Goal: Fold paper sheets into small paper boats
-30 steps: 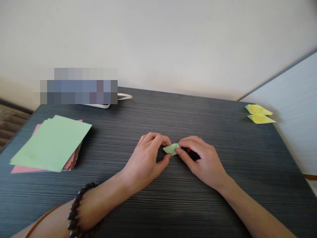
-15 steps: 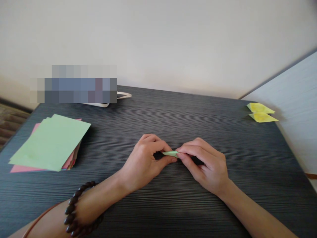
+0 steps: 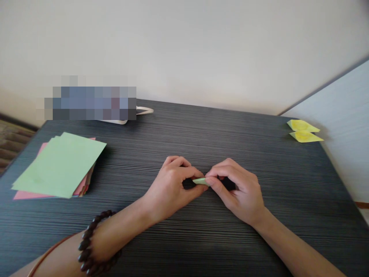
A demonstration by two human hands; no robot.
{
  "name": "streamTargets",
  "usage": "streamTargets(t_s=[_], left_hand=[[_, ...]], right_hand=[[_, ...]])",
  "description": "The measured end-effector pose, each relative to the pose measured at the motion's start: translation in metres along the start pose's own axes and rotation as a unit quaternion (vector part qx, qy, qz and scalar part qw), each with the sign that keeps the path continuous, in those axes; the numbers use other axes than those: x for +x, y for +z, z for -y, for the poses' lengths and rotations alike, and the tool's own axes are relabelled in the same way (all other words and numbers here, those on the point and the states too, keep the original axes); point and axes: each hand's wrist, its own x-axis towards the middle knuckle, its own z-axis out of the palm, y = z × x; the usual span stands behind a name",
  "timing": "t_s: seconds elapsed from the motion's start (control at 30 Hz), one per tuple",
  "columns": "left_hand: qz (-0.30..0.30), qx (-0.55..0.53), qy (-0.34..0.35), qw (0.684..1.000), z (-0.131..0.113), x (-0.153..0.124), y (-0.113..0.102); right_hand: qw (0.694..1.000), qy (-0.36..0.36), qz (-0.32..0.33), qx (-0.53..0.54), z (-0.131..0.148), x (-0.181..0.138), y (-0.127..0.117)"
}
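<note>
A small folded green paper piece [image 3: 200,181] is pinched between both of my hands at the middle of the dark ridged table [image 3: 184,238]. My left hand [image 3: 173,184] grips its left end with thumb and fingers closed. My right hand [image 3: 235,188] pinches its right end, fingers curled. Only a thin green sliver shows between the fingertips; the rest of the piece is hidden by them. A dark bead bracelet [image 3: 95,244] is on my left wrist.
A stack of coloured paper sheets [image 3: 57,167], green on top, lies at the left. Two folded yellow paper pieces [image 3: 304,130] sit at the far right corner beside a pale panel [image 3: 343,127]. A white object [image 3: 127,117] lies by the wall.
The green piece went from a visible flat triangle to a thin, edge-on sliver. Both hands closed in on it and shifted slightly toward me.
</note>
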Motion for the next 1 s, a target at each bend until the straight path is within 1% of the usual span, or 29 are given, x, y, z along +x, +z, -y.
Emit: streamTargets(t_s=[0.07, 0.17, 0.3, 0.4, 0.57, 0.77, 0.9, 1.0], left_hand=[[0.016, 0.023, 0.014, 1.0, -0.0011, 0.0001, 0.0005], [0.029, 0.027, 0.026, 0.999, -0.0038, 0.0009, -0.0005], [0.034, 0.01, 0.02, 0.999, -0.0063, 0.0022, -0.0021], [0.042, -0.01, 0.008, 0.999, -0.005, 0.0024, -0.0017], [0.004, -0.062, -0.029, 0.998, -0.002, 0.0015, -0.0001], [-0.01, -0.063, 0.015, 0.998, 0.0001, 0.0029, -0.0046], [-0.011, -0.089, 0.007, 0.996, 0.0034, 0.0041, -0.0075], [-0.015, -0.11, 0.004, 0.994, 0.0035, 0.0033, -0.0083]], right_hand=[[1.0, 0.005, -0.007, -0.009, 0.0007, 0.0003, -0.0006], [1.0, 0.007, -0.02, -0.017, 0.0013, -0.0009, 0.0], [0.999, 0.012, -0.031, -0.022, 0.0008, -0.003, 0.0026], [0.999, 0.026, -0.02, -0.009, -0.0013, -0.0031, 0.0022], [0.999, 0.049, 0.007, 0.008, -0.005, -0.0016, -0.0024], [1.0, 0.02, 0.005, 0.009, -0.0041, 0.0003, -0.0038], [1.0, 0.02, -0.007, 0.004, -0.0055, -0.0002, -0.004], [1.0, 0.011, 0.003, 0.006, -0.0073, -0.0009, -0.0043]])
